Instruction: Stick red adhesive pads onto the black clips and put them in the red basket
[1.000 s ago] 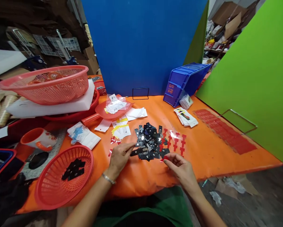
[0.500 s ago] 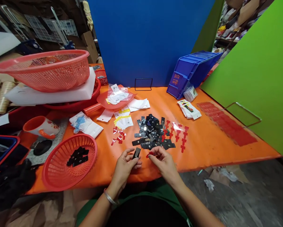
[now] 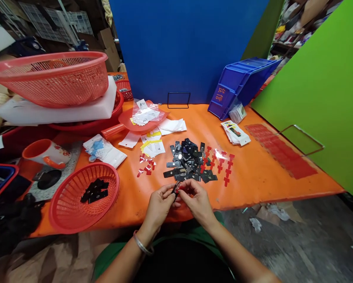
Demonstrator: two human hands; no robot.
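Between thumb and fingers, my left hand [image 3: 160, 204] grips a flat black plate [image 3: 175, 188], tilted up near the table's front edge. My right hand [image 3: 197, 200] pinches a small red T-shaped piece [image 3: 180, 189] against that plate; the fingertips partly cover both. Just beyond my hands lies a heap of flat black plates [image 3: 188, 157]. Red T-shaped pieces [image 3: 220, 165] stand in rows to the heap's right, and a looser group of red pieces [image 3: 147, 165] lies to its left. Several black plates [image 3: 95, 190] rest inside a red basket [image 3: 54, 208] at the left.
White cards [image 3: 154, 147] and a red scoop [image 3: 111, 130] lie behind the loose red pieces. A mug [image 3: 46, 153] stands left, near a stacked pink basket [image 3: 52, 84]. A blue bin [image 3: 220, 96] leans at the back right, close to a card stack [image 3: 235, 133].
My hands have come together. The red piece in my right hand now meets the black plate in my left, which has turned more edge-on. The view has shifted slightly.
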